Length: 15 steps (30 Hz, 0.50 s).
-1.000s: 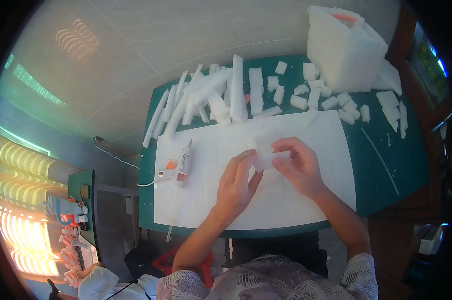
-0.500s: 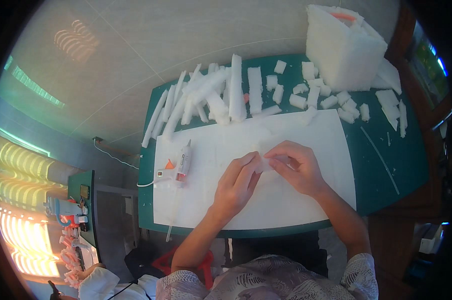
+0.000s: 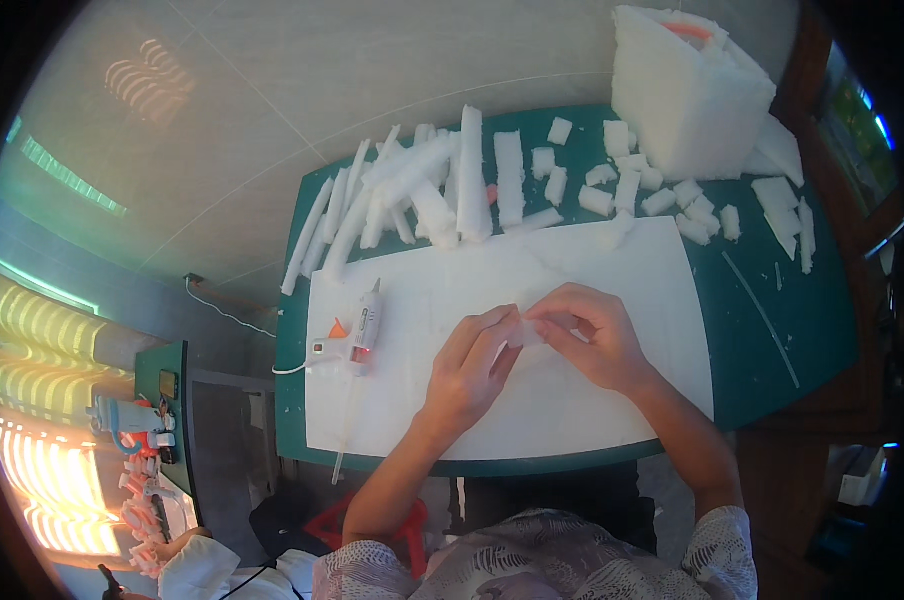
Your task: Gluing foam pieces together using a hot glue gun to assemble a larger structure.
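Note:
My left hand [image 3: 469, 368] and my right hand [image 3: 594, 335] meet over a white board [image 3: 392, 415] on the green table. Between their fingertips they pinch a small white foam piece [image 3: 528, 334], partly hidden by the fingers. Both hands are closed on it. To the left on the board lies a white hot glue gun [image 3: 368, 322] with its nozzle pointing away from me. A clear glue stick [image 3: 343, 432] reaches from its back past the near table edge.
White foam strips [image 3: 412, 180] are heaped at the back left. Several small foam chunks [image 3: 627, 182] and a large white foam box [image 3: 687, 95] are at the back right. A thin clear stick [image 3: 762, 318] lies right. Another person's hand [image 3: 180, 543] shows lower left.
Almost nothing differs. Both hands stay in the same place on the foam piece, with only a very slight shift of the fingers.

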{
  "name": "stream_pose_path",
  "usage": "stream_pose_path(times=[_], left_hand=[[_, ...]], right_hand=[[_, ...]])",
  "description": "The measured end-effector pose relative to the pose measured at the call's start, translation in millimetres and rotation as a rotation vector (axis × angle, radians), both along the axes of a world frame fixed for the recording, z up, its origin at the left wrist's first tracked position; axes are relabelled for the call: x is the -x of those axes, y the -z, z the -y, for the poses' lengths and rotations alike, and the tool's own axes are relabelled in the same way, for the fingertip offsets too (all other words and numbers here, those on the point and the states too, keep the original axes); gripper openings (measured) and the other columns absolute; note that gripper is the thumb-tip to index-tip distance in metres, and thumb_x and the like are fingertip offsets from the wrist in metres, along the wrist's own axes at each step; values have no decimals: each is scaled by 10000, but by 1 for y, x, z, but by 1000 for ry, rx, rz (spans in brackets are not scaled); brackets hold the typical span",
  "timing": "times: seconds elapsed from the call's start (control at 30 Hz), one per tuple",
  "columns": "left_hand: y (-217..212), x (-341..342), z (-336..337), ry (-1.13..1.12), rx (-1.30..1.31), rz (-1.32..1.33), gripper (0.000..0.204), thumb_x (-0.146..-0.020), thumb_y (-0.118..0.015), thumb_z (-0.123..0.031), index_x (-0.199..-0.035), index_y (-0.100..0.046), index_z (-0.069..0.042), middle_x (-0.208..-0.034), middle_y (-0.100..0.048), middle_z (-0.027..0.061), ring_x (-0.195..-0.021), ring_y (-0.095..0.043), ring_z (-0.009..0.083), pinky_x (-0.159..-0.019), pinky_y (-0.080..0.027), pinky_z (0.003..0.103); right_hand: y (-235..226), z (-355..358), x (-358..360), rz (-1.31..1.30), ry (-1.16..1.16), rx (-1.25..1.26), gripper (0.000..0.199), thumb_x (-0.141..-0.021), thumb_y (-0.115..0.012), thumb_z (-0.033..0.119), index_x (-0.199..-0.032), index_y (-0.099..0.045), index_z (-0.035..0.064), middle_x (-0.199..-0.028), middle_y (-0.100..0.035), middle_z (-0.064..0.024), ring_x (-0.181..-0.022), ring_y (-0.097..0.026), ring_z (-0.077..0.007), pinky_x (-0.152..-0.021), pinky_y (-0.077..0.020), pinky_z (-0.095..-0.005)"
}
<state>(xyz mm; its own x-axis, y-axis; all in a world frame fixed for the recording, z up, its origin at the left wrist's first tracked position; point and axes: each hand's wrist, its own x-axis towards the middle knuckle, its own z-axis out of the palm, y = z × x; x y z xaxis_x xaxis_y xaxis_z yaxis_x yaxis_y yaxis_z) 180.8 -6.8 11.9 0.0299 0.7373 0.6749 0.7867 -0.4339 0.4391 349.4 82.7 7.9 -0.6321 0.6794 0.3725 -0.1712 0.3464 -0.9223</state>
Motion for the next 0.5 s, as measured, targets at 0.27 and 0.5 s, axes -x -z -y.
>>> stream_pose_path(times=[0.27,0.5], left_hand=[[-1,1,1,-23,40,-22,413,-678,-790,72,-1063,-664,-9,-1081,-691,133,-879,-686,233,-750,-569,289],[0,1,0,8,2,-22,346,-718,-748,84,-1037,-627,28,-1062,-659,146,-837,-646,273,-696,-542,335]], right_hand=[[-5,0,-1,38,25,-58,132,-892,-650,27,-1013,-699,13,-972,-691,-108,-843,-675,-185,-731,-546,-263],[-7,-1,-2,81,10,-66,130,-890,-651,19,-1011,-699,13,-964,-687,-104,-840,-682,-191,-732,-552,-267]])
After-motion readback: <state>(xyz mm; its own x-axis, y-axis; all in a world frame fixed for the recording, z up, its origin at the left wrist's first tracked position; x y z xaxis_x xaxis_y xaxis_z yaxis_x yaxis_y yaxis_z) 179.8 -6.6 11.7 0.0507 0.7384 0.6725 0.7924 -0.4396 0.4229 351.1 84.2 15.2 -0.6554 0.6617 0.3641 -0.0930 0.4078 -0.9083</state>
